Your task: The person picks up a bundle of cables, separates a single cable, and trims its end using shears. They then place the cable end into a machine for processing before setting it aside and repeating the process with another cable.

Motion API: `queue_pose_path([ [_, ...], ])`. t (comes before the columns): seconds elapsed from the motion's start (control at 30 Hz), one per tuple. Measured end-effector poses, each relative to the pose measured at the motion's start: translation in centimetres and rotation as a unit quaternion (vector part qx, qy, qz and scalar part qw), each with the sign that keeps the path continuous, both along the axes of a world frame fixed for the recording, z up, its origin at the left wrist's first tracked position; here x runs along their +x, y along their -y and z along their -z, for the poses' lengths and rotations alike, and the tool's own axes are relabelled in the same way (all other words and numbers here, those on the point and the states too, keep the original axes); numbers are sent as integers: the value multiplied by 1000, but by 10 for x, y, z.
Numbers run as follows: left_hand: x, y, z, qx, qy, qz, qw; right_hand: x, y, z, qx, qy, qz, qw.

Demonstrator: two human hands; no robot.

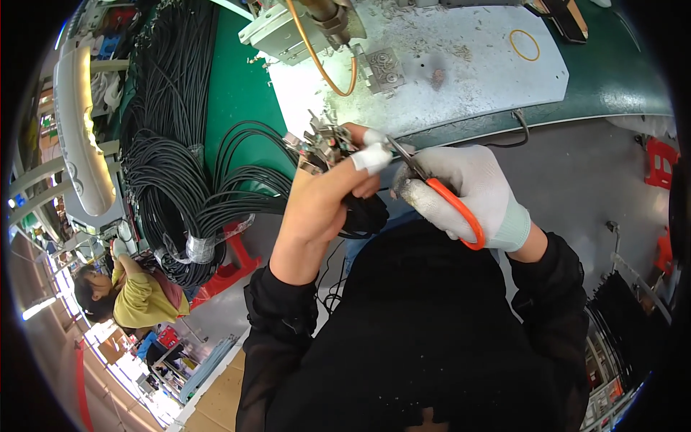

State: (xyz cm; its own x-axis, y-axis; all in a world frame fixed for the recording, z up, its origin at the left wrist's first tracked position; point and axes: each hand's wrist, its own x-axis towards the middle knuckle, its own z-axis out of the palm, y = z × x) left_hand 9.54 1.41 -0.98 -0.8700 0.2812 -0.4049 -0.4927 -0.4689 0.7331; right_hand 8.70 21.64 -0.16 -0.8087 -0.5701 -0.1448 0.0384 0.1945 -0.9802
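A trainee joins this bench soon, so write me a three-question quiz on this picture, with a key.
1. Multiple choice: which hand holds the plier-like metal tool with an orange handle? A) left; B) right; C) neither.
2. True or false: the left hand holds a cluster of small silver metal pieces.
3. Open: on what does the thin, round yellow band lie?

Key:
1. B, the right hand, in a white knitted glove.
2. True.
3. On the flat white board.
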Motion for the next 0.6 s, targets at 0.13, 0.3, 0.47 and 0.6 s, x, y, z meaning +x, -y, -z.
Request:
queue_pose_path([
  [0.13,-13,21,13,-21,14,-88,996,-19,0,-3,57,-43,89,994],
  [0.3,-53,20,16,-10,-12,-120,993,-72,13,11,55,-48,120,990],
  [0.47,-78,21,22,-128,-35,-72,989,-104,22,25,-8,-37,82,996],
  [0.6,-84,18,16,-219,-49,-51,973,-111,20,7,-18,105,57,993],
])
